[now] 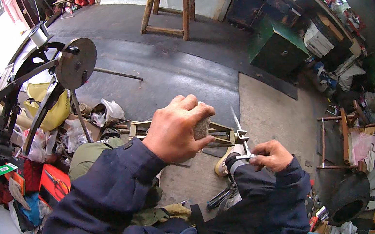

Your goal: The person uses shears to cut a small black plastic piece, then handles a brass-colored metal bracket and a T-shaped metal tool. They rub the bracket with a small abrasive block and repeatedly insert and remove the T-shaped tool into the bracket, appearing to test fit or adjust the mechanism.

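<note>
My left hand point(175, 131) is closed around a grey, rough-looking block point(203, 127), thumb on the near side and fingers over the top. Behind and under it stretches a yellowish metal scissor jack point(224, 134), partly hidden by my hand. Whether the block is part of the jack I cannot tell. My right hand point(272, 155) pinches a silvery crank handle point(246, 148) near the jack's right end. Beyond that joint a thin metal rod point(236, 118) points away from me.
On the left stands a black cast-iron machine with a round wheel point(77, 63), above bags and a yellow bucket-like bag point(48, 107). A wooden stool point(169, 4) stands at the back. Farther right are a green metal box point(277, 46), a wooden frame point(346, 141) and a tyre point(350, 199).
</note>
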Available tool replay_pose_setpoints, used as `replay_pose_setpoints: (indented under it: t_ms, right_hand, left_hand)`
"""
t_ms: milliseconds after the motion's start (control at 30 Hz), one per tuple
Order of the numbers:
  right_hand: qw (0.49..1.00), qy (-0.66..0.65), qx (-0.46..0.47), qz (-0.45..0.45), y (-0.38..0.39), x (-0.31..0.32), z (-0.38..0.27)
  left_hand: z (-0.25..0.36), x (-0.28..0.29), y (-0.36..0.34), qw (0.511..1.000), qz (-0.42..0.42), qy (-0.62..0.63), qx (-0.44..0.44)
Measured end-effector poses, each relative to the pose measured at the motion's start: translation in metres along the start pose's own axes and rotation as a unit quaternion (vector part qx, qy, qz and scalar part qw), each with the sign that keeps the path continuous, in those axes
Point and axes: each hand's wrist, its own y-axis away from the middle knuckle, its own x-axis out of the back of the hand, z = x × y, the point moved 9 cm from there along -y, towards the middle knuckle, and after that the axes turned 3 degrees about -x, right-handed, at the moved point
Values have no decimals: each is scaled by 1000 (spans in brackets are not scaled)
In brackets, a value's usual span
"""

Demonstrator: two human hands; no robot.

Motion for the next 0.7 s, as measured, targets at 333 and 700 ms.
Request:
replay_pose_setpoints:
  t_ms: [333, 700]
  right_hand:
    - [935, -3, 207, 290, -1, 39, -33]
    - [864, -10, 260, 430, -23, 48, -41]
  left_hand:
    - [-1, -4, -4, 999, -26, -8, 21]
    - [1, -6, -6, 999, -32, 14, -7]
